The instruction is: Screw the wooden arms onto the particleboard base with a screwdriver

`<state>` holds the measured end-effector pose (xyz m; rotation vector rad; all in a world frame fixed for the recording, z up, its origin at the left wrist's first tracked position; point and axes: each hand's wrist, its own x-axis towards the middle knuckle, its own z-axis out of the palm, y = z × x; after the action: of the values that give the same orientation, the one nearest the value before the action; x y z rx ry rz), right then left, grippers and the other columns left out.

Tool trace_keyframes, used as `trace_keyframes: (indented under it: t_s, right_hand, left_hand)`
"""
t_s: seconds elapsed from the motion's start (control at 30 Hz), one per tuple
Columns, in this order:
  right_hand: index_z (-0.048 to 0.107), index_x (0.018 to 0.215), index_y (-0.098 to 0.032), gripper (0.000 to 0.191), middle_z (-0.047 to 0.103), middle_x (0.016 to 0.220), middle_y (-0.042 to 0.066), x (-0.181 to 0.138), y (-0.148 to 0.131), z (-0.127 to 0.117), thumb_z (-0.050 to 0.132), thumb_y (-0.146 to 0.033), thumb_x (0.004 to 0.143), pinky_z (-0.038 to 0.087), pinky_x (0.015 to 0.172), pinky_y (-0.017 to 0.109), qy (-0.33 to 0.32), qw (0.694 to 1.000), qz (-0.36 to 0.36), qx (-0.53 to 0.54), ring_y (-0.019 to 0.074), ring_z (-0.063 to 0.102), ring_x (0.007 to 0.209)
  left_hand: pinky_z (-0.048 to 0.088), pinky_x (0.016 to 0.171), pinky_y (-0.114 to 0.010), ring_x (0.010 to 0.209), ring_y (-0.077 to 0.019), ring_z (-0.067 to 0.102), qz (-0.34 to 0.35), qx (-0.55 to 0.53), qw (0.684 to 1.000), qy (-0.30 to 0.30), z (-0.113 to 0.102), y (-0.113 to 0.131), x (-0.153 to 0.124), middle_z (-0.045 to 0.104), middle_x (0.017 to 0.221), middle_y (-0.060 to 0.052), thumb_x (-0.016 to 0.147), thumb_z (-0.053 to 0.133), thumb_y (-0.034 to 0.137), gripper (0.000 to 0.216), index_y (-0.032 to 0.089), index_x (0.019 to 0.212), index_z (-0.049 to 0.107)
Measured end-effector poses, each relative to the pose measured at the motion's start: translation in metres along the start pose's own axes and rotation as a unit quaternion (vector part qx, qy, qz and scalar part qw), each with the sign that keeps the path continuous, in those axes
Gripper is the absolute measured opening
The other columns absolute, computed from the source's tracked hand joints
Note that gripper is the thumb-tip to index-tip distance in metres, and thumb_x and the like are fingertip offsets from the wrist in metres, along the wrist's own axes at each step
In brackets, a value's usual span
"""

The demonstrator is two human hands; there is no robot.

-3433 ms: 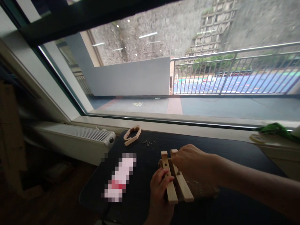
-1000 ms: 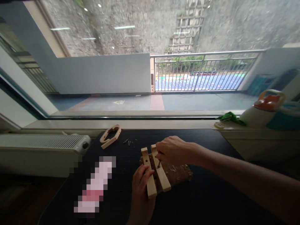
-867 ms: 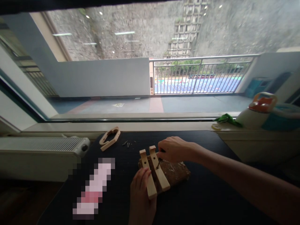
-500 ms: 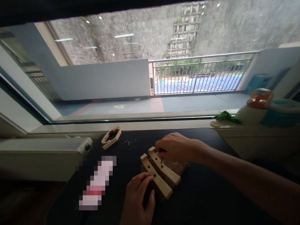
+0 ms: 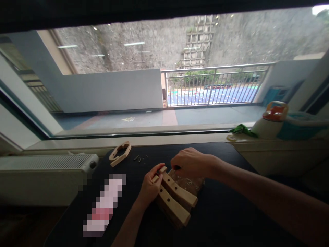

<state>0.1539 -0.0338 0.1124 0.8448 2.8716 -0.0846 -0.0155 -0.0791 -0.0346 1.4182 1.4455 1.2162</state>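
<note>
- My left hand (image 5: 151, 187) is at the far ends of two pale wooden bars, fingers narrow, gripping the first bar (image 5: 177, 208) and the second bar (image 5: 182, 192) by their raised tips.
- Bars lie side by side, slanting toward me and to the right, gap between them; two dark holes show in each.
- Both bars sit on a brown block (image 5: 191, 183), which rests on the black desk (image 5: 221, 209); block looks wrapped in something shiny.
- My right hand (image 5: 190, 162) is over the block's far part, just beside the second bar, wrist bent, fingers curled in; something small and dark shows at the fingertips, can't tell whether I'm holding it.
- Screws (image 5: 139, 159) lie loose on the desk, beyond my left hand, a few small bits near them.
- Wooden ring-shaped frame (image 5: 118, 160) near the desk's far left corner, beside the screws, tilted.
- Pink-and-red item (image 5: 105, 200), pixelated, on the desk's left part; can't tell what it is.
- White radiator (image 5: 48, 166) left of the desk.
- Windowsill (image 5: 164, 140) behind the desk; on its right part: tape roll (image 5: 231, 138), green cloth (image 5: 242, 130), white bottle (image 5: 267, 127) with orange top, teal container (image 5: 295, 128).
- Metal railing (image 5: 215, 87) outside the window.
</note>
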Motion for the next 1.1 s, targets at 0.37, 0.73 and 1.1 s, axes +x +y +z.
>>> trace_keyframes:
  t_s: [0.37,0.73,1.1]
  right_hand:
    - [0.070,0.081,-0.018,0.025,0.069,0.078,0.008,0.001,-0.005,-0.002,0.046,-0.024,0.077,0.033,0.053,0.025,-0.008,0.999,-0.026,-0.035,0.0186,0.063,0.072]
    - [0.070,0.084,-0.017,0.020,0.069,0.081,0.008,0.017,0.000,-0.003,0.050,-0.018,0.077,0.036,0.055,0.024,-0.043,0.997,-0.026,-0.067,0.0193,0.063,0.075]
    - [0.064,0.067,-0.016,0.010,0.066,0.072,0.006,0.039,-0.016,-0.001,0.059,-0.014,0.075,0.037,0.051,0.025,-0.056,0.975,-0.136,-0.167,0.0193,0.062,0.073]
  left_hand:
    - [0.048,0.081,-0.040,0.101,-0.0261,0.054,0.027,0.086,0.989,0.118,0.006,-0.011,-0.067,0.047,0.124,-0.011,0.072,0.063,0.041,0.070,0.024,0.133,0.034]
    - [0.037,0.100,-0.046,0.119,-0.0281,0.044,0.116,0.074,0.990,0.041,-0.015,-0.021,-0.035,0.061,0.108,-0.009,0.080,0.053,0.030,0.023,0.019,0.097,0.064]
    - [0.041,0.097,-0.047,0.117,-0.0268,0.047,0.138,0.080,0.986,0.052,-0.016,-0.028,-0.035,0.062,0.105,-0.009,0.079,0.057,0.026,0.019,0.020,0.096,0.063]
